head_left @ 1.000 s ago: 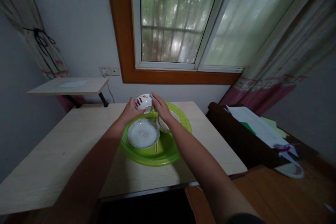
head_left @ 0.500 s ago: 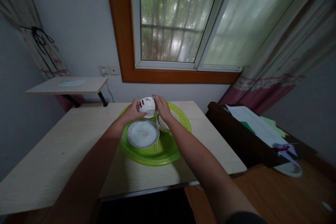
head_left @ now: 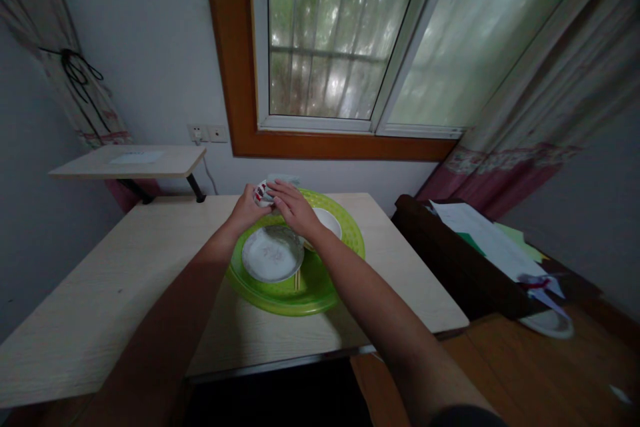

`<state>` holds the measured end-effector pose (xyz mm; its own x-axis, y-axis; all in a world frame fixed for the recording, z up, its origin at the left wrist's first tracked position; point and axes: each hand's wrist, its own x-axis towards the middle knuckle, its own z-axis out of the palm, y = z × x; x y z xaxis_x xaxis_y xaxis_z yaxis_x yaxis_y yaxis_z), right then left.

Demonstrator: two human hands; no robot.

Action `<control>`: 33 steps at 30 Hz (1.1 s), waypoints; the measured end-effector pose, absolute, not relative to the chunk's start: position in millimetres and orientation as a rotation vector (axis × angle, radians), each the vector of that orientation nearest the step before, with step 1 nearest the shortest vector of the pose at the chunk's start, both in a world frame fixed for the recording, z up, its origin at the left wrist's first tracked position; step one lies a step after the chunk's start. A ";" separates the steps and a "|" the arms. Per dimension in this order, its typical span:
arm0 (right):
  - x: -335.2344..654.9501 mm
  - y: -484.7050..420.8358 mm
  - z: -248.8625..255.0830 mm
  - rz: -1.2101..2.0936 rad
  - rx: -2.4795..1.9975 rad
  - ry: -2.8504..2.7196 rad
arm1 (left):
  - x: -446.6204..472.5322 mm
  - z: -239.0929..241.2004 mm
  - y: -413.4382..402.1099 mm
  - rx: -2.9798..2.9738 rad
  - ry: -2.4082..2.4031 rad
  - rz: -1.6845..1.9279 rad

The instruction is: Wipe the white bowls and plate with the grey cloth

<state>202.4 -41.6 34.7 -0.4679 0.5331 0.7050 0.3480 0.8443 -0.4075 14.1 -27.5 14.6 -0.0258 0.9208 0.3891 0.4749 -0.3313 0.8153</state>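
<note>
A small white bowl with red markings is tilted above the far side of a green tray. My left hand grips the bowl's left side. Across its outer side lies my right hand, which presses a thin pale cloth against it; most of the bowl is hidden behind the fingers. Under my hands a white plate rests on the tray. Another white bowl sits to its right, partly covered by my right wrist. Chopsticks stick out beside the plate.
The tray stands on a light wooden table. A small raised shelf with a paper on it is at the back left. On the right, a dark brown piece of furniture holds papers. A window is behind the table.
My right hand has moved left over the bowl, its fingers now lying across the outer side. The pale cloth shows more, and the bowl has turned and is more covered.
</note>
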 end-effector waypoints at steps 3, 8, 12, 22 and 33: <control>204.8 -39.6 35.0 0.252 -0.644 -2.044 | 11.6 15.1 -24.4 1.744 1.500 1.397; 208.9 -28.7 25.1 0.366 -0.706 -1.835 | 8.6 13.0 -19.0 1.624 1.538 1.561; 208.4 -18.7 13.6 0.542 -0.780 -1.712 | 10.2 15.0 -20.2 1.590 1.510 1.563; 213.6 -13.2 8.9 0.703 -0.897 -1.630 | 13.7 15.9 -30.3 1.851 1.398 1.306; 212.4 -29.3 24.0 0.352 -0.793 -1.977 | 18.5 9.9 -35.9 2.078 1.390 1.124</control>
